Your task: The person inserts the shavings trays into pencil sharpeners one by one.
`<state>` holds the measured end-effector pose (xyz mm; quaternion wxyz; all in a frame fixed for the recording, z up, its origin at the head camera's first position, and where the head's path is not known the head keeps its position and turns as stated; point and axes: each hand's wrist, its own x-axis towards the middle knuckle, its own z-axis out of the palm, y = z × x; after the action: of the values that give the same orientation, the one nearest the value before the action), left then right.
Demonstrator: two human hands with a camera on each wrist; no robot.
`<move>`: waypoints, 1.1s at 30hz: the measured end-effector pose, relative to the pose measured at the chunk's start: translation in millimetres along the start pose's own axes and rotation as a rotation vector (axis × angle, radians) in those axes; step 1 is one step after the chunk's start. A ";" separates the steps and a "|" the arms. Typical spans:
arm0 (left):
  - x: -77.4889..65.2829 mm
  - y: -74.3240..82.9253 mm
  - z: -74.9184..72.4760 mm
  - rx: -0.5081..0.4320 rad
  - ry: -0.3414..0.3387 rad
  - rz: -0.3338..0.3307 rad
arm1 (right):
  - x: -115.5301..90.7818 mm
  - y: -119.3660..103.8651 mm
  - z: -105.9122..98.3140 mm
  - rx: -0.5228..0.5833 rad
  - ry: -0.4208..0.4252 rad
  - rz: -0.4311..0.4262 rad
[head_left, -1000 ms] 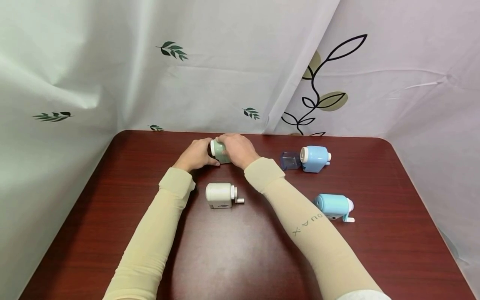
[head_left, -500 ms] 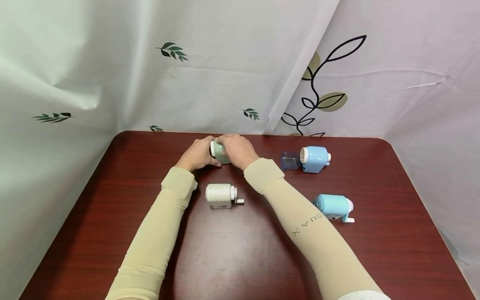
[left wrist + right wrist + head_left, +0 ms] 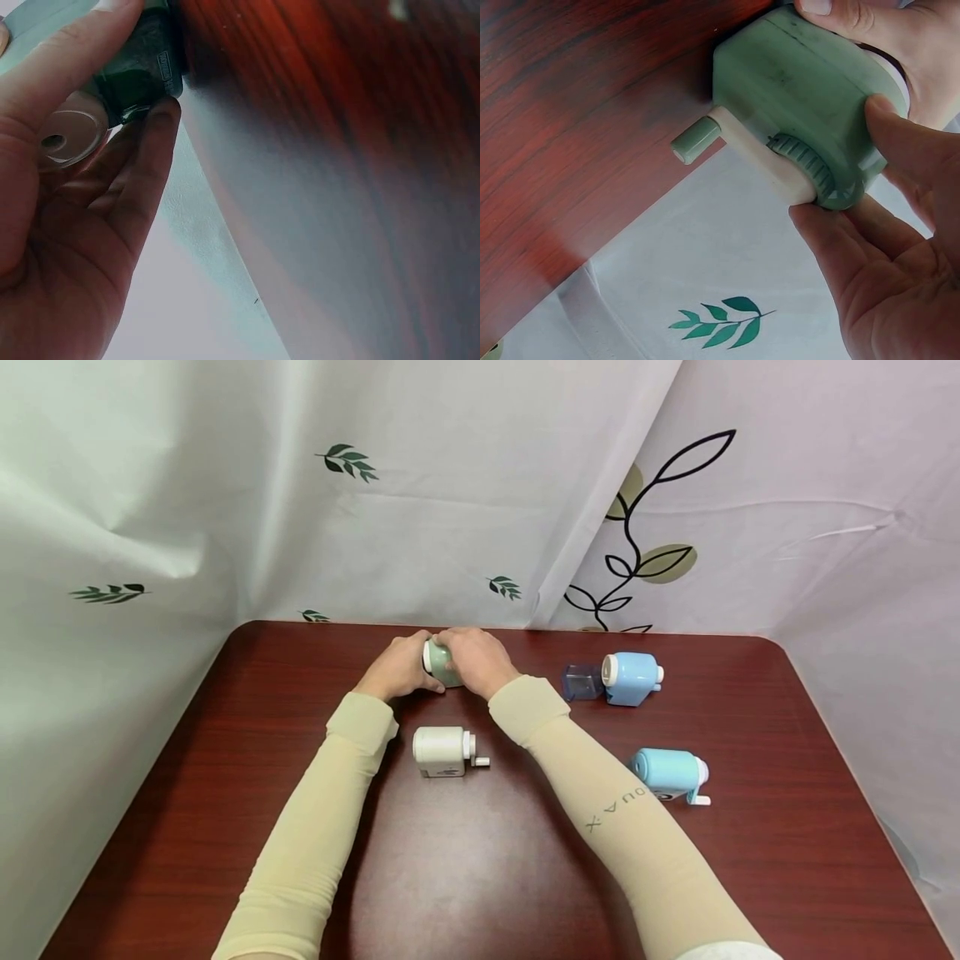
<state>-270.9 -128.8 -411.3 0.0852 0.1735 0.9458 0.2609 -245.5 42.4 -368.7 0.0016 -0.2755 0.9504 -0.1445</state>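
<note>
Near the table's far edge, both hands hold a green crank pencil sharpener (image 3: 441, 662). My left hand (image 3: 393, 668) grips its white-faced end. In the left wrist view, the thumb and fingers reach round the dark see-through shavings drawer (image 3: 142, 75), beside the round pencil hole (image 3: 52, 141). My right hand (image 3: 480, 662) holds the opposite end, thumb and fingers on the green body in the right wrist view. A pale crank arm (image 3: 769, 161) with a green knob (image 3: 697, 140) sticks out beside those fingers.
A white pencil sharpener (image 3: 438, 750) stands nearer, between the forearms. To the right are a blue sharpener (image 3: 633, 677) with a see-through dark blue drawer (image 3: 581, 682) beside it, and a turquoise sharpener (image 3: 666, 770) by the right sleeve. A patterned white curtain (image 3: 420, 527) borders the table.
My left wrist and forearm have shifted slightly right. Both hands keep their hold on the green sharpener, which stays in about the same place.
</note>
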 end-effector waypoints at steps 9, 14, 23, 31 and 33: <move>-0.4 0.6 1.7 -0.006 0.002 -0.003 | 0.0 -0.6 -0.8 -0.007 -0.002 -0.009; -1.9 1.5 2.2 -0.010 -0.004 -0.009 | -0.4 -2.8 -3.3 -0.042 -0.023 0.005; -5.4 5.5 -6.5 -0.024 -0.005 0.024 | -9.9 -5.1 -25.3 -0.111 -0.109 0.075; -10.7 47.7 -46.2 0.123 -0.051 0.060 | -26.3 -5.2 -88.2 -0.225 -0.268 0.212; -10.7 65.2 -52.9 0.166 -0.069 0.080 | -30.7 1.2 -101.1 -0.225 -0.296 0.238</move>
<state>-255.8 -105.0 -331.5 0.0927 0.2268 0.9529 0.1788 -228.4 87.1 -274.6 0.1272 -0.1780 0.9758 0.0055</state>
